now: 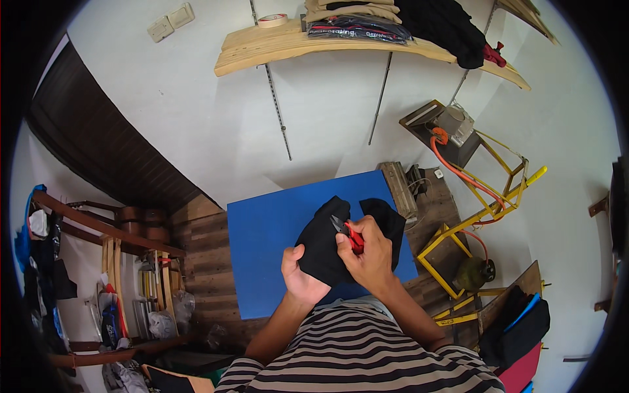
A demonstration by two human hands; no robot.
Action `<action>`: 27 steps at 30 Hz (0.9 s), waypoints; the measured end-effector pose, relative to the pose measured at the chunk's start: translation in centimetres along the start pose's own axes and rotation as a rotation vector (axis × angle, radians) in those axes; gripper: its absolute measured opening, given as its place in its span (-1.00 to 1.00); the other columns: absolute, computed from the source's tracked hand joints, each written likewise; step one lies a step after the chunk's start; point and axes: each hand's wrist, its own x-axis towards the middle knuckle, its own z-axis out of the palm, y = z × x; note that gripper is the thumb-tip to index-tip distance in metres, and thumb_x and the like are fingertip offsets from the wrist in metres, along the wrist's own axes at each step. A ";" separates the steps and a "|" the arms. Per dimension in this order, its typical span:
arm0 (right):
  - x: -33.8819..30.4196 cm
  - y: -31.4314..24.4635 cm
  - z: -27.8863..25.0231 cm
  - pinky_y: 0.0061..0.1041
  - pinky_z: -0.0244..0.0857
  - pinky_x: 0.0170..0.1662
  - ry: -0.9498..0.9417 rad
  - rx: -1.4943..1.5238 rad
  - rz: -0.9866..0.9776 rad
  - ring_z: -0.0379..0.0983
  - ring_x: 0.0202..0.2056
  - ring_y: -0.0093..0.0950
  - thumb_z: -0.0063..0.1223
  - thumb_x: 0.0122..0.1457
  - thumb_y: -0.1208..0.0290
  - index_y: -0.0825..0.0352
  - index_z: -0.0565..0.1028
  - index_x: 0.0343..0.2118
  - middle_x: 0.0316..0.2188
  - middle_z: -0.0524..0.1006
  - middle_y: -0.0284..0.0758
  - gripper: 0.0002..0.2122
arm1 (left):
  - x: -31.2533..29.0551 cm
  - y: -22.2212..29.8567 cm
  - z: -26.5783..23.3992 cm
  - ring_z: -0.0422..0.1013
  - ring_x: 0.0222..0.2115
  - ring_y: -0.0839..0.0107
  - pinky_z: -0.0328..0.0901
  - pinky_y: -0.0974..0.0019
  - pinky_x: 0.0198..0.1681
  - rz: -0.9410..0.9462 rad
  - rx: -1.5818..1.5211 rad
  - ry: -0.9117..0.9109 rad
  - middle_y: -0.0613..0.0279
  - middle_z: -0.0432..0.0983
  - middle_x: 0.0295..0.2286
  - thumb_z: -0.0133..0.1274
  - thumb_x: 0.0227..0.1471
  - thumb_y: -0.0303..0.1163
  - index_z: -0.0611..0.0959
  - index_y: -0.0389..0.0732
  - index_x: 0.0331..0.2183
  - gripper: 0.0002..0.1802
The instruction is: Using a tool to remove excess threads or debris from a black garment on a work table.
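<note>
A piece of black cloth [321, 245] hangs over the blue tabletop, with my left hand [304, 275] closed on its lower left edge, thumb on top. My right hand [370, 252] grips small snips [354, 237] with red handles and dark grey blades. The blades point up and to the left and lie over the cloth. Whether they touch the fabric I cannot tell. More black cloth [388, 219] shows beyond and to the right of my right hand; whether it is the same piece is hidden.
The blue table [259, 262] stands before me on a wood-look floor. To its right are a grey metal case [398, 190], a yellow frame [485, 219] with an orange hose and a gas cylinder [473, 274]. Shelves [108, 229] stand left; a wooden shelf [262, 47] holds folded clothes.
</note>
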 end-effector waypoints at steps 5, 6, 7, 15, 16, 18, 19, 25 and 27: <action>-0.1 -0.1 -0.2 -0.40 0.35 -0.55 -0.009 0.000 0.006 0.45 -0.57 -0.24 0.22 0.00 0.38 0.35 0.33 -0.38 -0.49 0.46 -0.22 -0.73 | 0.1 -0.1 0.1 0.10 0.19 0.27 -0.01 0.22 0.24 0.011 0.036 0.002 0.04 0.03 0.22 -0.11 0.00 -0.09 0.01 -0.38 0.23 -0.11; -0.1 -0.1 -0.2 -0.40 0.35 -0.55 -0.012 0.002 0.006 0.45 -0.58 -0.24 0.21 0.01 0.38 0.35 0.33 -0.38 -0.49 0.46 -0.22 -0.73 | 0.2 -0.1 0.1 0.10 0.19 0.27 -0.01 0.22 0.24 0.008 0.033 -0.014 0.04 0.03 0.22 -0.11 0.00 -0.09 0.01 -0.38 0.23 -0.11; -0.1 -0.1 -0.3 -0.40 0.34 -0.56 -0.018 0.007 0.022 0.45 -0.58 -0.25 0.21 0.01 0.37 0.35 0.33 -0.38 -0.49 0.46 -0.22 -0.74 | 0.3 -0.1 0.1 0.11 0.19 0.27 0.00 0.22 0.24 0.014 0.046 -0.021 0.04 0.03 0.22 -0.11 0.00 -0.09 0.01 -0.38 0.23 -0.11; -0.4 -0.7 -0.5 -0.41 0.34 -0.55 -0.045 0.001 0.000 0.45 -0.60 -0.27 0.22 0.00 0.37 0.35 0.35 -0.38 -0.53 0.48 -0.21 -0.74 | 0.3 -0.1 0.5 0.16 0.13 0.17 0.07 0.17 0.21 0.032 0.101 0.014 -0.06 0.11 0.17 -0.03 -0.05 -0.06 0.03 -0.43 0.21 -0.05; -0.5 -0.7 -0.6 -0.42 0.34 -0.55 -0.051 -0.001 0.007 0.45 -0.61 -0.27 0.22 0.00 0.37 0.35 0.35 -0.38 -0.55 0.48 -0.21 -0.74 | 0.3 -0.1 0.5 0.18 0.12 0.18 0.07 0.17 0.20 0.037 0.104 0.015 -0.06 0.13 0.16 -0.03 -0.05 -0.06 0.04 -0.43 0.21 -0.06; -0.5 -0.8 -0.5 -0.42 0.34 -0.55 -0.040 0.002 0.003 0.45 -0.61 -0.27 0.22 0.00 0.37 0.35 0.36 -0.38 -0.55 0.48 -0.21 -0.74 | 0.3 -0.2 0.6 0.19 0.11 0.18 0.08 0.17 0.20 0.042 0.107 0.015 -0.06 0.15 0.15 -0.02 -0.06 -0.07 0.05 -0.43 0.21 -0.06; -0.5 -0.8 -0.6 -0.42 0.34 -0.55 -0.029 0.005 0.001 0.45 -0.61 -0.27 0.22 0.00 0.36 0.35 0.36 -0.38 -0.56 0.48 -0.21 -0.74 | 0.3 -0.2 0.5 0.20 0.11 0.18 0.09 0.17 0.20 0.038 0.099 0.013 -0.06 0.16 0.14 -0.03 -0.05 -0.08 0.05 -0.43 0.21 -0.07; -0.5 -1.1 -0.7 -0.44 0.34 -0.56 -0.056 -0.015 -0.014 0.45 -0.62 -0.30 0.25 -0.04 0.36 0.36 0.38 -0.39 -0.59 0.46 -0.23 -0.73 | 0.2 0.0 0.3 0.16 0.14 0.28 0.05 0.24 0.20 0.000 0.099 -0.059 0.06 0.08 0.20 -0.09 -0.03 -0.10 0.03 -0.37 0.23 -0.10; -0.5 -1.2 -0.8 -0.45 0.34 -0.57 -0.050 -0.009 -0.023 0.45 -0.62 -0.31 0.25 -0.04 0.37 0.36 0.38 -0.40 -0.59 0.46 -0.24 -0.73 | 0.2 0.0 0.4 0.16 0.14 0.28 0.05 0.24 0.20 -0.008 0.083 -0.056 0.06 0.08 0.20 -0.09 -0.03 -0.10 0.04 -0.37 0.23 -0.10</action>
